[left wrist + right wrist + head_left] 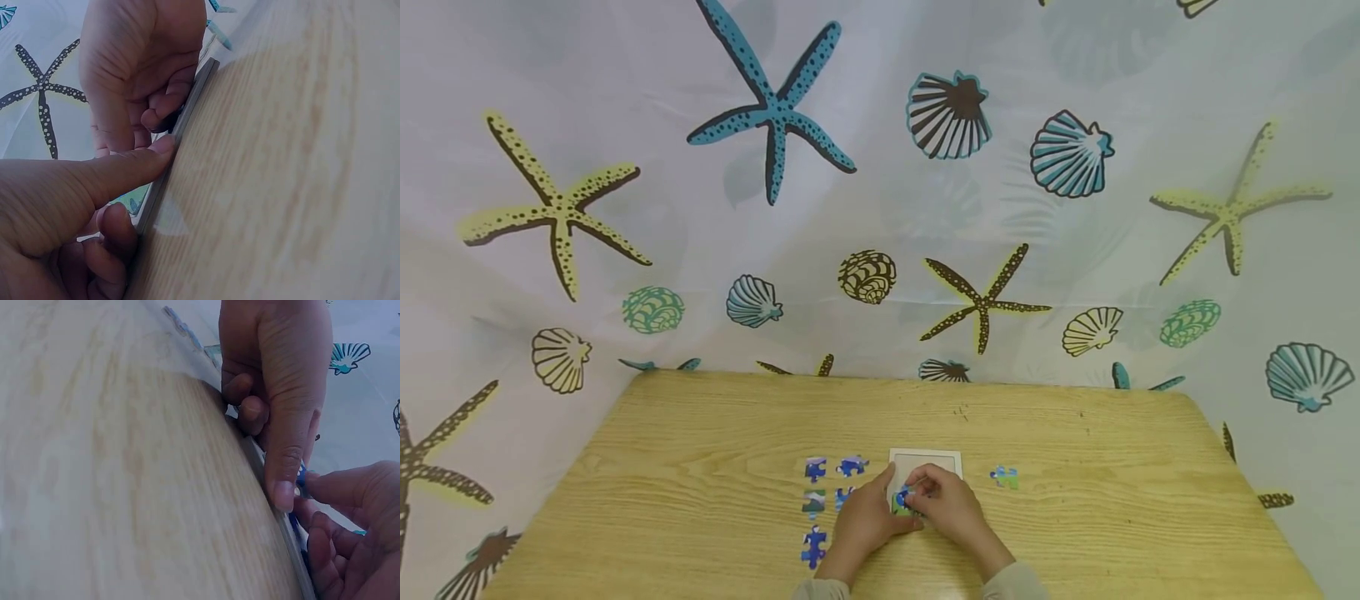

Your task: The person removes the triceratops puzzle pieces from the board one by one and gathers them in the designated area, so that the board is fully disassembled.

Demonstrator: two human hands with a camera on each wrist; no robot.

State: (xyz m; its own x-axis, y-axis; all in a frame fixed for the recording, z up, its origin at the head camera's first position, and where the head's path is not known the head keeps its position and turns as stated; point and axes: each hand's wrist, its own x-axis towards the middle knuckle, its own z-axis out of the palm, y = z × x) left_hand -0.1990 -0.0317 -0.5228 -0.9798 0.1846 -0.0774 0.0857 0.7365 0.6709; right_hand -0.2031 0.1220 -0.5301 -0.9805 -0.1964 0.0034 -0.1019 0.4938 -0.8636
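A small jigsaw tray with a pale rim lies on the table. My left hand grips its near left corner, the thumb along the near edge. Over the tray, my right hand pinches a blue jigsaw piece between thumb and fingers. Green and blue artwork shows beneath it at the tray's lower left. My hands hide much of the tray. Whether the pinched piece touches the tray, I cannot tell.
Several loose jigsaw pieces lie left of the tray, among them a blue one and a green-grey one. A blue-green piece lies to the right. Behind the wooden table hangs a curtain printed with starfish and shells.
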